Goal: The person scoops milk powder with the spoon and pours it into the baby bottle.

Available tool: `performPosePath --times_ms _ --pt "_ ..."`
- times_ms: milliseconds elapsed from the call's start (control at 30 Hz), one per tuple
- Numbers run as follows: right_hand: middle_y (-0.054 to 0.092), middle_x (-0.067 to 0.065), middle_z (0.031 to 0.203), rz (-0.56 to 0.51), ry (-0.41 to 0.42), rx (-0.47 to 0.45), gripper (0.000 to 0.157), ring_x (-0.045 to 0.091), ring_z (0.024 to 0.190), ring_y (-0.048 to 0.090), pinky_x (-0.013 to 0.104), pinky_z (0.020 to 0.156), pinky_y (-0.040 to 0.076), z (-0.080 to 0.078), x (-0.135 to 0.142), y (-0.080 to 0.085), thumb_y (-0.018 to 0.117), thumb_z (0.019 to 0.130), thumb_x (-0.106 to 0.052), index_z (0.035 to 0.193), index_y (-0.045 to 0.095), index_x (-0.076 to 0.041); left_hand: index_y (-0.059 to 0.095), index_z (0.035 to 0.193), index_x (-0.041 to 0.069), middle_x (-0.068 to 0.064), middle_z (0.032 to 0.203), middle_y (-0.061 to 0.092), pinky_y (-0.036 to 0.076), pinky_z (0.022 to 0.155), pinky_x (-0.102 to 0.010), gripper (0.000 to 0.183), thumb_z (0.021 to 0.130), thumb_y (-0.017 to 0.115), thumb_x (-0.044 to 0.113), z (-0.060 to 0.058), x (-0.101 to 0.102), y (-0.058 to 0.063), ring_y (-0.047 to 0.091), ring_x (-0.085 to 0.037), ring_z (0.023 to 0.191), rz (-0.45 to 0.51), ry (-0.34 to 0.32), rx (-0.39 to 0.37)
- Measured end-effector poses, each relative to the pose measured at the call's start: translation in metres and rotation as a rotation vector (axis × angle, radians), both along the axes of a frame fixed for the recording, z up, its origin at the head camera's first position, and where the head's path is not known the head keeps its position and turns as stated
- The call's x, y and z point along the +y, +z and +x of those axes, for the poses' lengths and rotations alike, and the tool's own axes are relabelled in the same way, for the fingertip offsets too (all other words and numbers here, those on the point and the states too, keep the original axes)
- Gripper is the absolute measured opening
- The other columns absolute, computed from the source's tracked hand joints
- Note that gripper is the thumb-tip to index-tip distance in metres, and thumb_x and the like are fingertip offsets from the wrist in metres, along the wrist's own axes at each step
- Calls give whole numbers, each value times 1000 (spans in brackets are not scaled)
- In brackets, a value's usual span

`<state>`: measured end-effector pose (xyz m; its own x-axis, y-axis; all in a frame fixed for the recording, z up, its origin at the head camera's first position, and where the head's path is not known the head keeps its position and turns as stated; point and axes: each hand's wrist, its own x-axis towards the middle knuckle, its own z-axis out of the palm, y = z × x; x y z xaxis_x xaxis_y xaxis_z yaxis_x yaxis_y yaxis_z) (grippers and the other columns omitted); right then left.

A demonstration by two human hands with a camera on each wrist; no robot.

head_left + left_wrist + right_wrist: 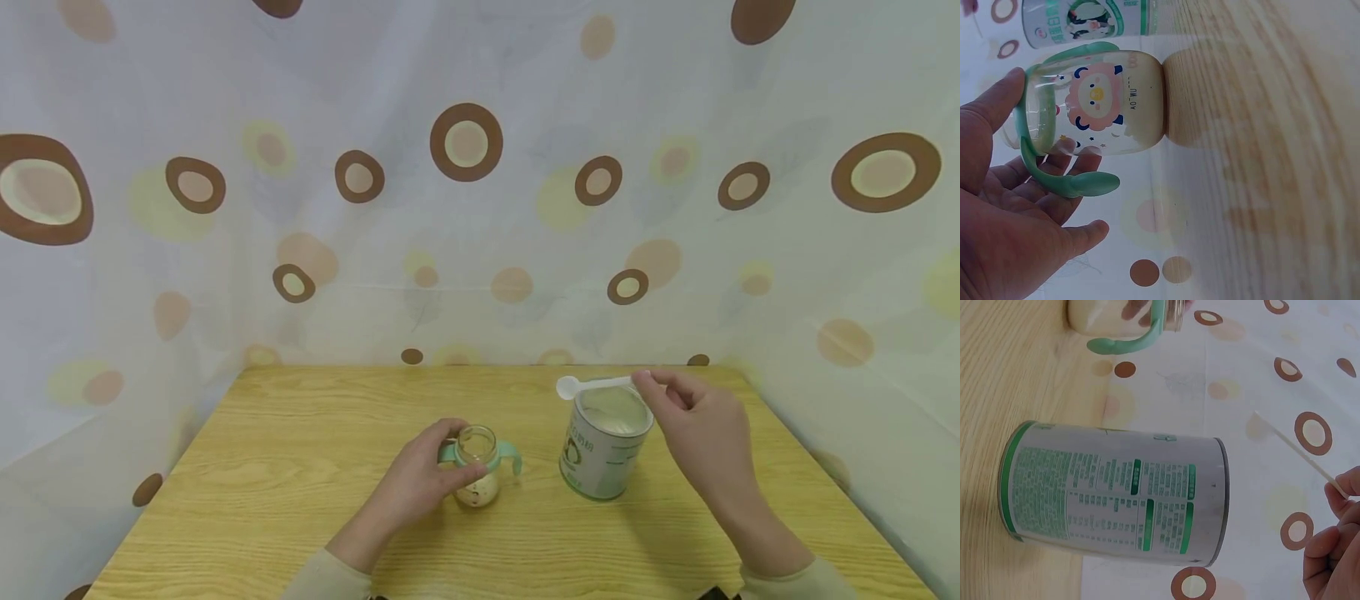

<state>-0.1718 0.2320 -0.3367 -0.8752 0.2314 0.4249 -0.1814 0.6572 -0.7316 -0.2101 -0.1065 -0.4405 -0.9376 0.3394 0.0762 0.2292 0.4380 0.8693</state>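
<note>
My left hand holds a clear baby bottle around its neck, thumb on the near side. The bottle stands upright on the table, lidless, with green side handles and a pale content in its lower part. To its right stands an open milk powder can, white with green print; pale powder shows inside. Above the can's rim, my right hand pinches the handle end of a white measuring spoon. The spoon's bowl points left, towards the bottle side; what lies in it I cannot tell.
The wood-grain table carries the bottle and the can. Behind it and at both sides hangs a white curtain with brown, peach and yellow dots.
</note>
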Motion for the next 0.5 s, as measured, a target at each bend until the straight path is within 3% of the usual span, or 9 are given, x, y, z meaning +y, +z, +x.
performPosePath --times_ms 500 --pt "47 -2 60 172 -63 85 35 12 54 37 30 46 30 -7 28 2 74 108 -39 109 86 -5 59 153 10 -10 152 63 49 114 -61 67 100 85 42 2 0 2 58 -35 141 2 0 -2"
